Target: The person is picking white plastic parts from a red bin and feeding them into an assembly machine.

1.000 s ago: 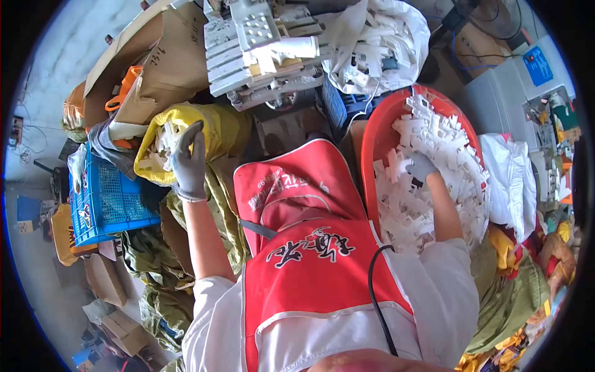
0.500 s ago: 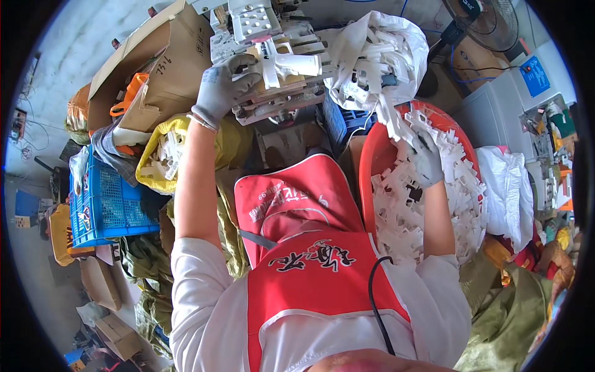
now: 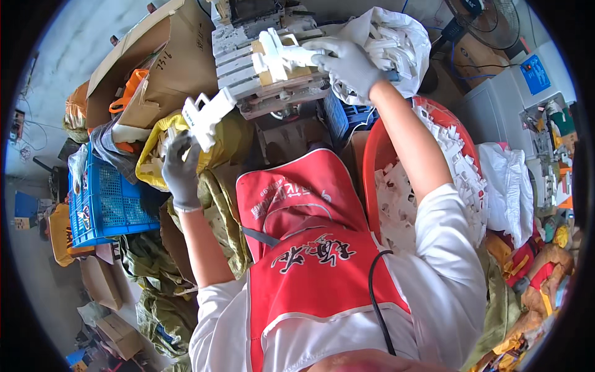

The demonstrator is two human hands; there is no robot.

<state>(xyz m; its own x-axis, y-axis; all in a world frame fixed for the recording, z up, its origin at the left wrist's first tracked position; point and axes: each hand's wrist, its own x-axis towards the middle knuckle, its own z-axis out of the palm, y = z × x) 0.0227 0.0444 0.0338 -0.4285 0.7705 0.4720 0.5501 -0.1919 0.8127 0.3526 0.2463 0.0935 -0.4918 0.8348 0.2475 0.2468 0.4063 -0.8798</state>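
Gloved left hand (image 3: pixel 181 168) grasps a white plastic part (image 3: pixel 207 115) over the yellow sack (image 3: pixel 155 155); right hand (image 3: pixel 347 62) clenches another part (image 3: pixel 279 53) at the press (image 3: pixel 266 74).

White plastic part (image 3: pixel 207 115): smooth, matt. Gloves on left hand (image 3: pixel 181 170) and right hand (image 3: pixel 347 62): grey knit cloth. Apron (image 3: pixel 304 248): red, slightly glossy fabric. Basin (image 3: pixel 378 161): glossy red plastic. Crate (image 3: pixel 105 198): blue plastic lattice. Box (image 3: pixel 167 56): matt cardboard.

Apron (image 3: pixel 310 248): red, white trim, dark lettering. Gloves: grey on left hand (image 3: pixel 181 170) and right hand (image 3: pixel 347 62). Plastic parts (image 3: pixel 207 115): white. Basin (image 3: pixel 375 164): red-orange. Crate (image 3: pixel 105 201): blue. Sack (image 3: pixel 149 158): yellow.
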